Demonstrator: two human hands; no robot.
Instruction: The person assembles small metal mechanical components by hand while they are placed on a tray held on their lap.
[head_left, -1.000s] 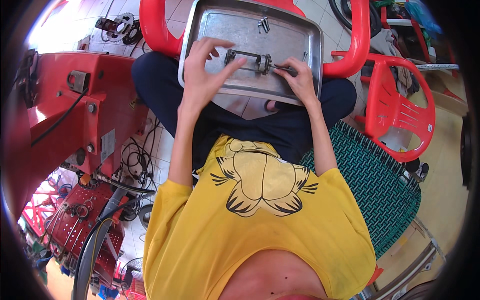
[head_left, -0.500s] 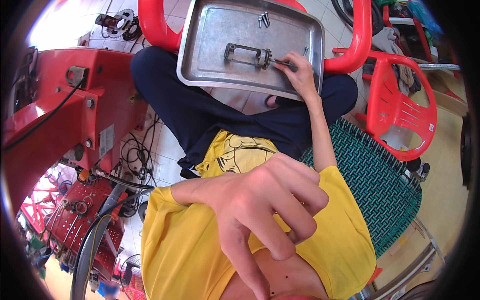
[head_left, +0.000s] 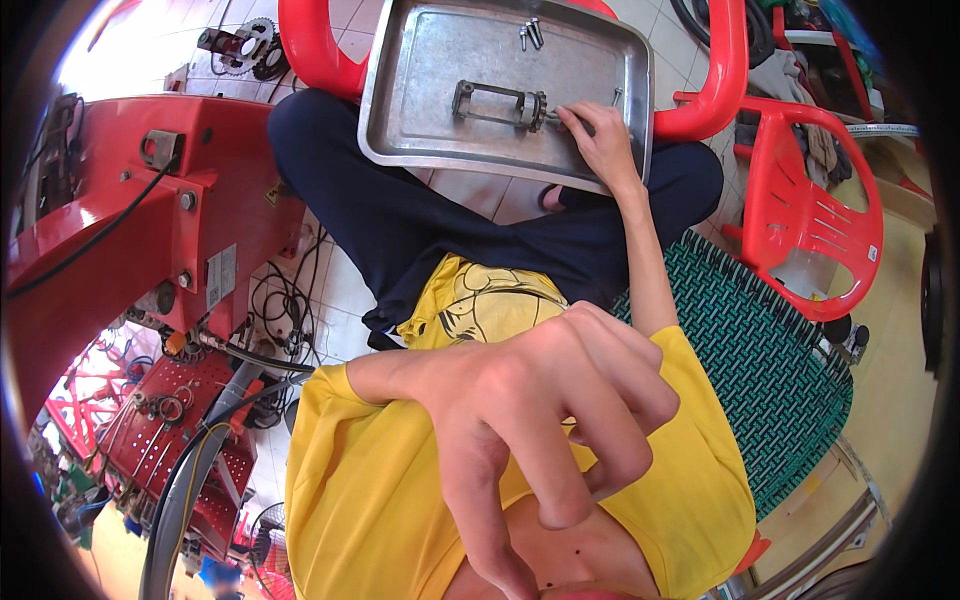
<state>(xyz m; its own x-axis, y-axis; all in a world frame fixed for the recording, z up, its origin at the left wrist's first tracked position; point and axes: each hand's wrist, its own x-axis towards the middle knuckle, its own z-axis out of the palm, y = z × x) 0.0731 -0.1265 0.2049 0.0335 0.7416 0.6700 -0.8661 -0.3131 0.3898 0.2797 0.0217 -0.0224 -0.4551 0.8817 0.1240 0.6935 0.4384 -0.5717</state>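
Observation:
A shallow metal tray (head_left: 420, 135) sits across the gap between my knees. In it lies a dark metal cage-like part (head_left: 500, 105), two long bars joining a bracket at its left end to a toothed ring at its right. My right hand (head_left: 605, 150) is closed at the ring end, thumb and fingers pinched on a thin metal rod (head_left: 553, 115) that meets the ring; its dark far end is mostly covered by my fingers. Close to the camera, in front of my chest, my left hand (head_left: 535, 410) is raised with bent fingers apart, and nothing shows in it.
Several small bolts (head_left: 530, 36) lie at the tray's far side, and another bolt (head_left: 617, 97) near its right wall. Red chair parts (head_left: 715, 75) flank the tray. A red machine (head_left: 140, 230) stands at left, with cables (head_left: 285, 310) beside it. A green woven seat (head_left: 740, 370) is at right.
The whole view has shifted slightly. My right fingers have changed their hold a little on the rod, and less of its dark end shows. The cage-like part remains in place.

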